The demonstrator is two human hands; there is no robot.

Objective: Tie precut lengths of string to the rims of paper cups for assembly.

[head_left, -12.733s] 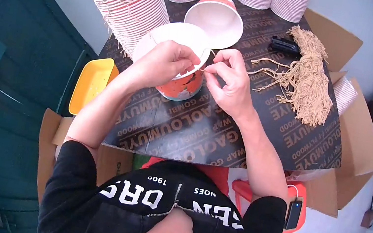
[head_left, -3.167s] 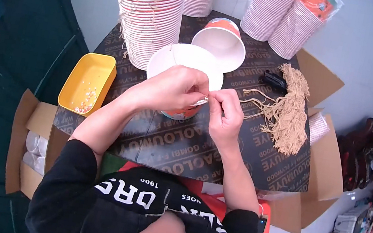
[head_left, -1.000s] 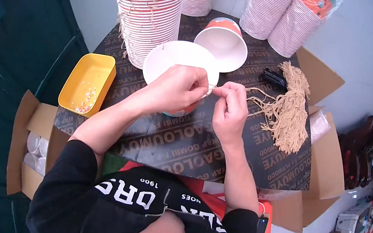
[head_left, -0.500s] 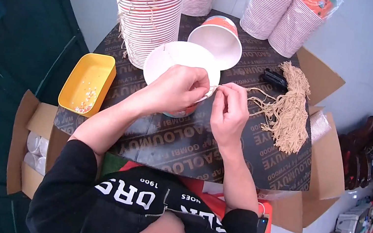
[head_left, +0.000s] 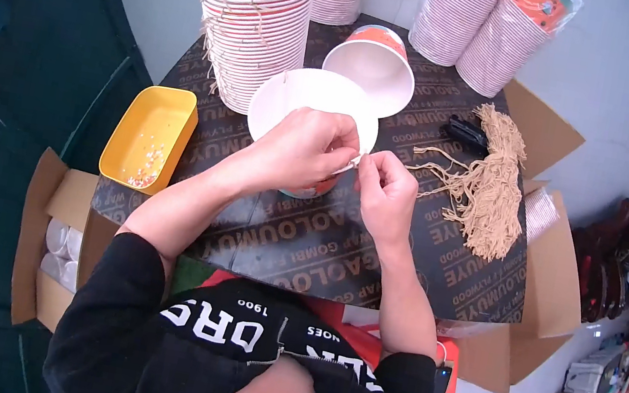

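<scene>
A white-lined paper tub [head_left: 282, 94] stands in front of me, its mouth facing up. At the right side of its rim, my left hand [head_left: 311, 145] is closed in a pinch over the rim and a tan string. My right hand [head_left: 386, 199] pinches the same string beside it, fingertips almost touching those of the left. The exact loop of string is hidden behind my fingers. A bundle of tan strings [head_left: 493, 186] lies on the table to the right, a few loose strands trailing toward my right hand.
Behind the tub, another paper tub [head_left: 370, 72] lies tipped on its side. A tall stack of tubs [head_left: 252, 26] with strings hanging from the rims stands back left. Wrapped stacks [head_left: 456, 15] stand at the back. A yellow box [head_left: 132, 131] holds small beads. Cardboard boxes [head_left: 545, 271] flank the table.
My right hand has moved slightly down and closer to the left hand at the rim. The string no longer stretches past my right fingers; its loose ends lie on the table.
</scene>
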